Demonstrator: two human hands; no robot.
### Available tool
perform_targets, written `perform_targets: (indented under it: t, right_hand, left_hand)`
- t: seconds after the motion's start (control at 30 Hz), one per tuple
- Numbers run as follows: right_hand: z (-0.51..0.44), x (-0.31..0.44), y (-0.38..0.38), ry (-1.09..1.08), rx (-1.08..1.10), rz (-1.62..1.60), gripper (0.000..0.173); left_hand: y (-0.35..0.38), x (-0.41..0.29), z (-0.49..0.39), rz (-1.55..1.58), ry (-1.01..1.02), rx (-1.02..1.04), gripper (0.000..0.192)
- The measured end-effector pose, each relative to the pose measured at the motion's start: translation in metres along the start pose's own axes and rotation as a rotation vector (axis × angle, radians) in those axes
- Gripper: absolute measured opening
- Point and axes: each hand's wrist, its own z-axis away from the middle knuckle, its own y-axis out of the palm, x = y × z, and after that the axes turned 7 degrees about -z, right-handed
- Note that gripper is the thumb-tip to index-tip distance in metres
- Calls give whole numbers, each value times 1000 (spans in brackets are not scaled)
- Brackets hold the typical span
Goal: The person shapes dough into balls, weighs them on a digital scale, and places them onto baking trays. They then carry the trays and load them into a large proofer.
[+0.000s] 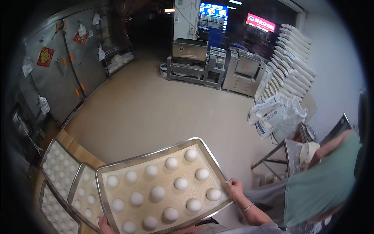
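A rectangular metal baking tray (156, 152) with rows of round white dough balls (157, 193) on a tan liner is held up before me. My right hand (234, 188), with a bracelet on the wrist, grips its right edge. At the lower left corner my left hand (105, 225) holds the tray's rim, partly cut off by the picture's bottom edge. Left of it, a smaller-looking tray of dough balls (82, 191) lies partly hidden behind the held one. Two further trays (62, 158) (60, 211) with closely set dough balls stand at the far left.
A wooden surface (81, 150) lies under the left trays. At right, a co-worker in a green top (324, 178) bends over a metal table (292, 152) with dough. Flour sacks (292, 67), a dough mixer (190, 52) and a second machine (245, 70) stand ahead; steel cabinet doors (52, 70) rise left.
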Motion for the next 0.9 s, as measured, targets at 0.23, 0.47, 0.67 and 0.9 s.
perform_targets:
  t: [0.23, 0.47, 0.67, 0.9]
  right_hand:
    - [-168, 41, -16, -100, 161, 16, 26]
    - [-314, 72, 54, -123, 363, -84, 33]
    - [-422, 112, 112, -135, 383, -77, 28]
    - [-548, 193, 171, -231, 344, 121, 22]
  left_hand:
    - [108, 25, 33, -11, 15, -229, 22]
    - [183, 8, -1, -68, 14, -395, 26]
    - [277, -12, -100, -114, 86, -495, 23]
    - [398, -71, -243, -9, 39, -409, 25]
